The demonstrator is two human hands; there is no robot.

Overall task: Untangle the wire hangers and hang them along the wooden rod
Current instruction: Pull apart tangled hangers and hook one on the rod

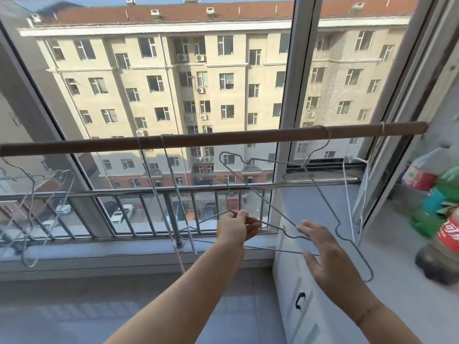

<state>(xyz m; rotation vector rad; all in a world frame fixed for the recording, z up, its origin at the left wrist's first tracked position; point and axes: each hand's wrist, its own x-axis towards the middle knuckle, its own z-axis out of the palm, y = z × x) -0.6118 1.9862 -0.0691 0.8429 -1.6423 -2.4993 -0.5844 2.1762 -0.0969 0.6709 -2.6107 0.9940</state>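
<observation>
Against window (173, 95), tangled hangers (288, 233) stretch between hands (236, 228) (330, 256)

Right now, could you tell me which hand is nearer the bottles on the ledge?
Right. The right hand is left of the bottles; the left hand pinches hanger wire farther left.

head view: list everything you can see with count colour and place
wooden rod: 1, brown, across the window
hanger on rod: 1, grey, hooked near its right end
held hanger: 1, grey, centre, below the rod
hanger tangle: count unclear, grey, far left
cords: 2, pale, hanging from mid-rod
bottles: about 3, red and green, right sill
railing: 1, grey metal, low across window
building: 1, beige, across the street
left hand: 1, pinching the held hanger's neck
right hand: 1, fingers straight, at the wires
</observation>
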